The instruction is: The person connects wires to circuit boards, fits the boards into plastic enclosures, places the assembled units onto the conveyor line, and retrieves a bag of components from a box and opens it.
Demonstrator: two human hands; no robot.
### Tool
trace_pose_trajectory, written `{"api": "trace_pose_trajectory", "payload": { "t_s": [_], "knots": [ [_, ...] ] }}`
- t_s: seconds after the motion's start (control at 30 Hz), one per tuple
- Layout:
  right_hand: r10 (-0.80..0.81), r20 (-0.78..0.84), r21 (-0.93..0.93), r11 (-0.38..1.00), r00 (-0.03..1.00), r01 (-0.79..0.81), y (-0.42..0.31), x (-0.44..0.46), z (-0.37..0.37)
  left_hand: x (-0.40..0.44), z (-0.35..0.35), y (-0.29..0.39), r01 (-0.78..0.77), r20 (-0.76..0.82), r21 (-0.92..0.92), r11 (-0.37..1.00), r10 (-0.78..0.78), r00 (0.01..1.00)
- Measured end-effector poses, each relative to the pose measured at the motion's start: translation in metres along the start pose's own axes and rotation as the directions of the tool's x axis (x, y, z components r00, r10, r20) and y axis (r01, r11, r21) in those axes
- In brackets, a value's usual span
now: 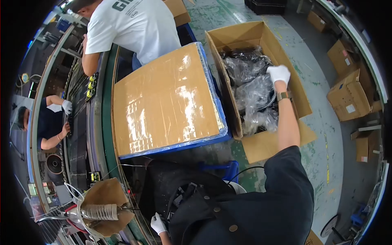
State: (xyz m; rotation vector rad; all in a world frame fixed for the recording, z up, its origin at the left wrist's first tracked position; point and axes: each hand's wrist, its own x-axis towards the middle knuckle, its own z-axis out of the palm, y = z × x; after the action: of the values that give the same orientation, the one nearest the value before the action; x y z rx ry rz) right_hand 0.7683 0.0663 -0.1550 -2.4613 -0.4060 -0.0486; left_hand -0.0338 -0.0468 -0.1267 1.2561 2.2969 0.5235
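My right hand (279, 74), in a white glove, reaches into an open cardboard box (300, 92) on my right. Its fingers are curled down at the edge of the clear plastic bags (250, 92); what they grip, if anything, is hidden. Dark, cable-like coils show through and beneath the plastic. Low by my left side, my left hand (158, 224) wears a white glove too. Its fingers look closed, and I cannot make out anything in them. It is near the edge of the conveyor line.
A taped cardboard sheet (163, 102) covers a blue bin in front of me. A co-worker in a white shirt (139, 28) sits beyond it; another person (47, 122) works across the conveyor (79, 122). A blue stool (222, 168) and cardboard boxes (351, 96) stand rightward.
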Motion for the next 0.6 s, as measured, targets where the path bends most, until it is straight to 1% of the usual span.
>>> {"api": "trace_pose_trajectory", "payload": {
  "t_s": [0.07,0.13,0.2,0.27,0.3,0.37,0.4,0.43,0.5,0.53,0.6],
  "knots": [
    [-0.16,-0.131,-0.017,0.987,0.978,0.16,-0.03,0.006,-0.039,0.002,0.004,-0.005,-0.01,-0.02,-0.006,1.0,0.01,1.0],
    [-0.306,-0.142,-0.041,0.952,0.942,0.303,-0.061,0.006,-0.081,0.003,0.006,-0.012,-0.042,-0.062,0.004,0.999,0.042,0.997],
    [-0.398,-0.237,-0.089,0.917,0.886,0.388,-0.079,0.018,-0.099,0.009,0.009,-0.023,-0.048,-0.044,-0.004,0.999,0.048,0.998],
    [-0.506,-0.266,-0.127,0.862,0.821,0.491,-0.103,0.024,-0.128,0.018,0.011,-0.038,-0.075,-0.026,-0.016,0.997,0.074,0.997],
    [-0.514,-0.264,-0.132,0.858,0.816,0.497,-0.113,0.027,-0.144,0.024,0.011,-0.047,-0.068,-0.022,-0.022,0.997,0.067,0.997],
    [-0.597,-0.244,-0.193,0.802,0.765,0.565,-0.131,0.036,-0.176,0.036,0.014,-0.067,-0.049,-0.001,-0.067,0.997,0.05,0.999],
    [-0.607,-0.245,-0.197,0.794,0.756,0.575,-0.139,0.039,-0.186,0.037,0.016,-0.074,-0.038,0.008,-0.092,0.995,0.039,0.999],
    [-0.608,-0.282,-0.161,0.792,0.742,0.588,-0.146,0.042,-0.194,0.033,0.013,-0.072,-0.028,0.007,-0.102,0.994,0.029,1.0],
    [-0.606,-0.365,-0.082,0.777,0.707,0.624,-0.173,0.047,-0.21,0.029,0.01,-0.055,0.065,0.065,-0.187,0.98,-0.053,0.996],
    [-0.616,-0.367,-0.081,0.768,0.697,0.636,-0.187,0.045,-0.217,0.027,0.007,-0.048,0.112,0.096,-0.222,0.969,-0.092,0.991],
    [-0.743,-0.48,-0.209,0.613,0.466,0.762,-0.227,0.019,-0.233,0.024,0.006,-0.042,0.12,0.094,-0.233,0.965,-0.101,0.99]
  ]
}}
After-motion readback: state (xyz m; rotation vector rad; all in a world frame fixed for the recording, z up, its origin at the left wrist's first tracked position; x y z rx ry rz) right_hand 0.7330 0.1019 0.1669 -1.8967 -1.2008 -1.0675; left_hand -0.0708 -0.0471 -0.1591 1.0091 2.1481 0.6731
